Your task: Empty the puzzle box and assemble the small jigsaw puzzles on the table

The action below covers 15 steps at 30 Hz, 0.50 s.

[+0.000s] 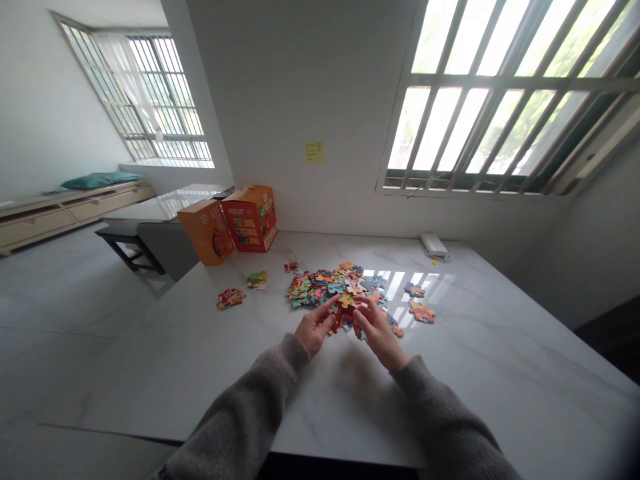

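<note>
A heap of colourful puzzle pieces (pixel 313 288) lies in the middle of the white marbled table. At its near edge, my left hand (pixel 315 327) and my right hand (pixel 377 328) face each other with bent fingers. Between their fingertips is a yellow and red puzzle piece (pixel 345 302), held by both hands just above the heap. Small groups of pieces lie apart: a red one (pixel 231 298) and a green-yellow one (pixel 257 280) to the left, an orange-yellow one (pixel 423 312) and a bluish one (pixel 415 290) to the right.
Two orange boxes (pixel 250 220) stand at the table's back left. A white power strip (pixel 434 247) lies near the back right, by the wall. A yellow note (pixel 315 153) is stuck on the wall. Barred windows are at right and far left.
</note>
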{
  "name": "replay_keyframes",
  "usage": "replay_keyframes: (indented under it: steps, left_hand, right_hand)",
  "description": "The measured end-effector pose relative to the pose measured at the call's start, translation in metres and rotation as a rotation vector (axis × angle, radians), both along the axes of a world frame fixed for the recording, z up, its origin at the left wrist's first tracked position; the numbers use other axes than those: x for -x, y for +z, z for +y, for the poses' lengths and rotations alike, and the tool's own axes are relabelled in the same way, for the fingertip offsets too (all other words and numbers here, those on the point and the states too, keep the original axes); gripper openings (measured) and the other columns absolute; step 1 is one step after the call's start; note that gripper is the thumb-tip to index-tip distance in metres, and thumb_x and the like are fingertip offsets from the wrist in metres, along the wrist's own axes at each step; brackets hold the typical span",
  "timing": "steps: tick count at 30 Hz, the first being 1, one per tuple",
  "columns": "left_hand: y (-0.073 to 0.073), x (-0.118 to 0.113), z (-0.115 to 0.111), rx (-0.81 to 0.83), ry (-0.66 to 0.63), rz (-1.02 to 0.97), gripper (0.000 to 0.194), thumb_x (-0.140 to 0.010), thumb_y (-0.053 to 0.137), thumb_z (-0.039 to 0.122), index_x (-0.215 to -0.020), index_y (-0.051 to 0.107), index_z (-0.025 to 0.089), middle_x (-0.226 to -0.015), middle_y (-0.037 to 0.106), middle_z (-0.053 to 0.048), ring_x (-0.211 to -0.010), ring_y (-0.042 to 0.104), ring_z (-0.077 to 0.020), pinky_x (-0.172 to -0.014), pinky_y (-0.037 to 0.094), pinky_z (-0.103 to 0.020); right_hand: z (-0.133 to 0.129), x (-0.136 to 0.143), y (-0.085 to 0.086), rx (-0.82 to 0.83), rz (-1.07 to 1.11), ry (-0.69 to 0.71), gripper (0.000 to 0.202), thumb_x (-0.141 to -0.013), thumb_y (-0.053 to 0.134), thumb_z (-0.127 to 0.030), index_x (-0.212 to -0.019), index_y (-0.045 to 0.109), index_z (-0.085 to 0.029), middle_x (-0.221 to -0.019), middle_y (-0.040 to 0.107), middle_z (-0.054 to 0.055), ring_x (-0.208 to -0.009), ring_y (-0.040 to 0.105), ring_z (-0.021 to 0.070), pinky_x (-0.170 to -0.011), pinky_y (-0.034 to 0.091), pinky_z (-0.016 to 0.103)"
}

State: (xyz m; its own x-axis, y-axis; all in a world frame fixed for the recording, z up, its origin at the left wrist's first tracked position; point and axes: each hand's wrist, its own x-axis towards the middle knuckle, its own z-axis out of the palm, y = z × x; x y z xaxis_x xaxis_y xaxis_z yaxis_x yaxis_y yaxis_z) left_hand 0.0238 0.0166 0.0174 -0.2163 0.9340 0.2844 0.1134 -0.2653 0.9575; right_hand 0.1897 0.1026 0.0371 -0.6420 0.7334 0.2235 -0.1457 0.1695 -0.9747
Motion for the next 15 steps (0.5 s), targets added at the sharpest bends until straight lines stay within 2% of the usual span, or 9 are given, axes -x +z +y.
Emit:
replay_keyframes:
  steps: [3, 5, 7, 9, 12, 15]
  left_hand:
    - [-0.002, 0.002, 0.000, -0.001, 0.044, 0.058, 0.050, -0.094, 0.052, 0.042, -0.138, 0.053, 0.018, -0.077, 0.058, -0.001, -0.065, 0.056, -0.0113, -0.066, 0.052, -0.027]
    - [-0.004, 0.004, 0.000, -0.053, 0.107, 0.071, 0.050, -0.094, 0.052, 0.042, -0.138, 0.051, 0.018, -0.080, 0.058, -0.001, -0.068, 0.057, -0.0119, -0.068, 0.052, -0.027]
    - [-0.005, 0.004, 0.001, -0.103, 0.135, 0.076, 0.050, -0.092, 0.056, 0.040, -0.137, 0.049, 0.018, -0.085, 0.059, -0.002, -0.074, 0.059, -0.0128, -0.072, 0.052, -0.027]
    - [-0.006, 0.004, 0.001, -0.103, 0.111, 0.081, 0.048, -0.090, 0.060, 0.039, -0.133, 0.050, 0.018, -0.088, 0.060, -0.003, -0.077, 0.060, -0.0133, -0.074, 0.052, -0.027]
    - [-0.006, 0.003, 0.001, -0.043, 0.057, 0.082, 0.044, -0.091, 0.058, 0.041, -0.128, 0.056, 0.018, -0.085, 0.062, -0.003, -0.075, 0.060, -0.0134, -0.071, 0.053, -0.026]
    - [-0.004, 0.005, 0.001, -0.029, 0.066, 0.109, 0.044, -0.093, 0.054, 0.043, -0.130, 0.060, 0.017, -0.088, 0.064, -0.005, -0.078, 0.060, -0.0146, -0.074, 0.054, -0.028]
  right_hand:
    - [-0.001, 0.001, -0.005, -0.035, -0.075, 0.024, 0.032, -0.086, 0.064, -0.052, -0.085, 0.054, -0.022, -0.064, 0.050, -0.005, -0.050, 0.044, 0.0100, -0.047, 0.035, 0.024]
    - [-0.002, 0.003, -0.008, 0.015, -0.078, 0.037, 0.036, -0.084, 0.066, -0.052, -0.074, 0.050, -0.021, -0.060, 0.046, -0.006, -0.048, 0.042, 0.0091, -0.045, 0.034, 0.023]
    - [-0.003, 0.005, -0.009, 0.108, -0.026, 0.051, 0.038, -0.085, 0.065, -0.053, -0.073, 0.047, -0.022, -0.056, 0.044, -0.007, -0.045, 0.042, 0.0091, -0.045, 0.035, 0.024]
    - [-0.006, 0.007, -0.010, 0.159, 0.015, 0.070, 0.037, -0.086, 0.063, -0.054, -0.076, 0.048, -0.022, -0.056, 0.050, -0.006, -0.045, 0.045, 0.0096, -0.045, 0.037, 0.024]
    - [-0.012, 0.010, -0.011, 0.154, -0.019, 0.122, 0.037, -0.085, 0.063, -0.055, -0.082, 0.053, -0.020, -0.063, 0.059, -0.002, -0.047, 0.048, 0.0098, -0.045, 0.037, 0.024]
    - [-0.014, 0.011, -0.011, 0.137, -0.062, 0.135, 0.037, -0.085, 0.063, -0.056, -0.087, 0.057, -0.020, -0.064, 0.059, -0.002, -0.046, 0.047, 0.0092, -0.043, 0.037, 0.023]
